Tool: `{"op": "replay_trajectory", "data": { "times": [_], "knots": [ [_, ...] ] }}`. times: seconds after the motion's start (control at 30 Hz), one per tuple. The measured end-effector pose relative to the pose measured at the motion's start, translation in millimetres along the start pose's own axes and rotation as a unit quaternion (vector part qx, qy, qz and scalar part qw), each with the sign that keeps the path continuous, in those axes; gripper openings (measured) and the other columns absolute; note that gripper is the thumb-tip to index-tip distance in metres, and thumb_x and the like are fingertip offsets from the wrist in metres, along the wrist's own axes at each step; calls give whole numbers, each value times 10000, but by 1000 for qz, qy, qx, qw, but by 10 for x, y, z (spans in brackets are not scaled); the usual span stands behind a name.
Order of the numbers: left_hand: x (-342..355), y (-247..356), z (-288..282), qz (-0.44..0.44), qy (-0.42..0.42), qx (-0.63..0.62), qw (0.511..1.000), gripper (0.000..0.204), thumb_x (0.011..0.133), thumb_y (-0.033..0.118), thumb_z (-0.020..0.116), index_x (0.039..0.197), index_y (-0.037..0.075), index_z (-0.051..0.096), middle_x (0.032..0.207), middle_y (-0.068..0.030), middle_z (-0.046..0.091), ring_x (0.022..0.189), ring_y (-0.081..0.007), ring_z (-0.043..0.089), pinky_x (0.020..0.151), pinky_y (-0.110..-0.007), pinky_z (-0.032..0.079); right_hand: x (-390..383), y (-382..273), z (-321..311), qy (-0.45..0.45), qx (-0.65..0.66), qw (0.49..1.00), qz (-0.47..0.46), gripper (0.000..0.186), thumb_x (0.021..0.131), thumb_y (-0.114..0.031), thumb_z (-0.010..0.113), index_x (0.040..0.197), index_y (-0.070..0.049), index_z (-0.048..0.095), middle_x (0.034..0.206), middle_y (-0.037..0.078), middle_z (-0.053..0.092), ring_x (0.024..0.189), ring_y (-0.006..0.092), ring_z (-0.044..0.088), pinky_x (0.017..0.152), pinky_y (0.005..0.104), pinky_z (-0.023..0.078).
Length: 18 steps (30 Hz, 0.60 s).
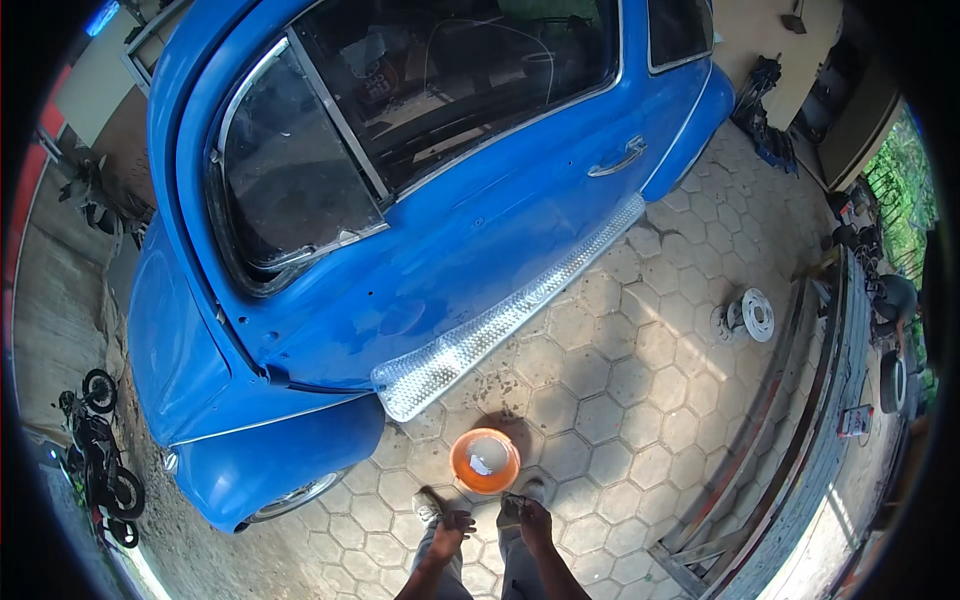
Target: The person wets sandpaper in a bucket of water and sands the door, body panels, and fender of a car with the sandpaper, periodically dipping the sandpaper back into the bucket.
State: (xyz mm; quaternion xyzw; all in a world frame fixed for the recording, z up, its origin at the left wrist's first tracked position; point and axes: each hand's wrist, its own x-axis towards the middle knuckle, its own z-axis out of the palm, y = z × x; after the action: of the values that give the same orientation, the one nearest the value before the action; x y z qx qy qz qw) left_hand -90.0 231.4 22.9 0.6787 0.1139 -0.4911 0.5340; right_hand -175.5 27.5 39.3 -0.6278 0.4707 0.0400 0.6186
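Observation:
My left hand (452, 532) hangs at the lower middle over my left leg, fingers loosely apart with nothing visible in them. To its right, my right hand (532, 522) is closed on a small dark thing (512, 508) that I cannot make out. Just beyond both hands, an orange bucket (460, 460) of cloudy liquid stands on the paving, between my shoes and a blue car (400, 280). The car's silver dimpled running board (510, 312) runs above and right of the bucket.
Hexagonal pavers (620, 420) surround me. At far left stands a black motorcycle (120, 490). On the right are a white wheel rim (757, 315), long metal beams (830, 330), a tire (892, 383) and a crouching person (895, 298). Dark clutter (760, 110) lies beyond the car's rear.

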Motion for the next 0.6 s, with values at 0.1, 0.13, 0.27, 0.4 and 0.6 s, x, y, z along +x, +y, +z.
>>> {"op": "replay_trajectory", "data": {
  "times": [0.1,0.13,0.27,0.4,0.6],
  "knots": [
    [198,-1,188,-11,-17,-5,1000,326,1012,233,540,1264,34,485,1123,-139,654,968,-224,672,787,-362,521,186,413,36,14,12,1000,0,255,911,-132,577,1121,-13,660,960,120,705,887,196,670,786,328,515],
    [233,62,249,-21,-14,-8,1000,326,1012,234,542,1262,34,488,1119,-135,655,968,-218,669,790,-360,519,255,523,61,10,6,1000,-11,246,907,-132,585,1109,-11,658,954,110,700,889,182,663,790,318,510],
    [394,153,308,-2,-6,5,1000,319,1014,243,544,1253,37,496,1100,-118,660,937,-199,667,780,-351,521,509,838,237,21,45,998,-32,240,895,-136,616,1092,1,639,961,97,689,911,157,645,819,297,494],
    [578,-97,-14,3,-6,-9,1000,339,1010,267,557,1241,25,502,1074,-115,665,901,-203,680,761,-341,536,709,730,472,-47,137,989,-22,241,893,-145,665,1069,11,613,987,92,669,947,145,623,856,289,479],
    [794,-219,-311,3,-15,-13,1000,286,1001,209,558,1199,4,535,1037,-107,672,906,-201,680,766,-327,539,1108,1330,908,-15,244,970,12,226,865,-126,724,976,-11,564,911,66,648,893,125,617,822,296,495]
  ]
}}
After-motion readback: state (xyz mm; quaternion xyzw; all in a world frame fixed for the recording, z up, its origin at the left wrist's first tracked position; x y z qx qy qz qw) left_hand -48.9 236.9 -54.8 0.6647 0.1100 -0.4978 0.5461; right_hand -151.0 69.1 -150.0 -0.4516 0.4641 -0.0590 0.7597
